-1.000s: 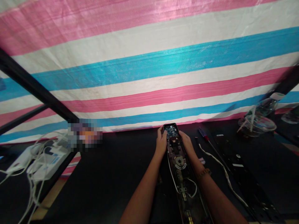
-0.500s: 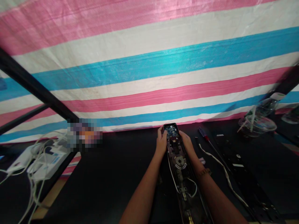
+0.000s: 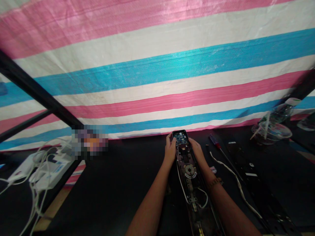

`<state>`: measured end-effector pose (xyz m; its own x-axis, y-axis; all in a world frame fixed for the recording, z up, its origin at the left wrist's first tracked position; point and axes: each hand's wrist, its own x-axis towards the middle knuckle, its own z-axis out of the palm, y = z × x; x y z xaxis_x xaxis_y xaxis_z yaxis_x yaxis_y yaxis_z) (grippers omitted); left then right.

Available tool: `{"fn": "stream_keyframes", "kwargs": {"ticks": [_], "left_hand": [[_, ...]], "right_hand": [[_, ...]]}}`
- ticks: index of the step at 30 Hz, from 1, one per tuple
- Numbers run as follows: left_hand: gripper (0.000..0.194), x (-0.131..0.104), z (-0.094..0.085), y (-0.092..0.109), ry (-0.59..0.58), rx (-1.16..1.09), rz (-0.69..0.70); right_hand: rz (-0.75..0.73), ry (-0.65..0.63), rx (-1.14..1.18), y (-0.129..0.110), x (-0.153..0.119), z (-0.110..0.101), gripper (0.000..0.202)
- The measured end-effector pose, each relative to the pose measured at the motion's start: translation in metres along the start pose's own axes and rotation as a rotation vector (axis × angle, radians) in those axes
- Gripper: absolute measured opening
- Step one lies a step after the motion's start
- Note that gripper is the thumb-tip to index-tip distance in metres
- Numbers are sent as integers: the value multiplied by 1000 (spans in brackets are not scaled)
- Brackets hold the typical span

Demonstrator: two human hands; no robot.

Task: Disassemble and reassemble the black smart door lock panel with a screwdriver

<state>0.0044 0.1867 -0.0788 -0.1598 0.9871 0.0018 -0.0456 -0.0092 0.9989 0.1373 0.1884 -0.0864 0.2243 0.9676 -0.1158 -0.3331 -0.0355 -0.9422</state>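
Observation:
A long dark device with its inside exposed lies lengthwise in front of me, its near end running out of the bottom of the view. At its far end is a blue circuit board. My left hand grips the left edge beside the board, thumb near the board. On the opposite edge my right hand is wrapped round the side. A thin white wire runs along the device's left side, and another loops near its lower middle.
Right of the device lie a screwdriver, a whitish cable and a long black panel. Farther right stand a clear plastic bowl and a bottle. White power strips with tangled cords are at left, beyond a black frame bar.

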Motion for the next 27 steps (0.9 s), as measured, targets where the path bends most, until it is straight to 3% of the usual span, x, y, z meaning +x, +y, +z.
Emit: {"fn": "stream_keyframes", "kwargs": {"ticks": [27], "left_hand": [[47,0,0,2,-1,-15,2]], "right_hand": [[3,7,-28,-3,-2,1,39]]}}
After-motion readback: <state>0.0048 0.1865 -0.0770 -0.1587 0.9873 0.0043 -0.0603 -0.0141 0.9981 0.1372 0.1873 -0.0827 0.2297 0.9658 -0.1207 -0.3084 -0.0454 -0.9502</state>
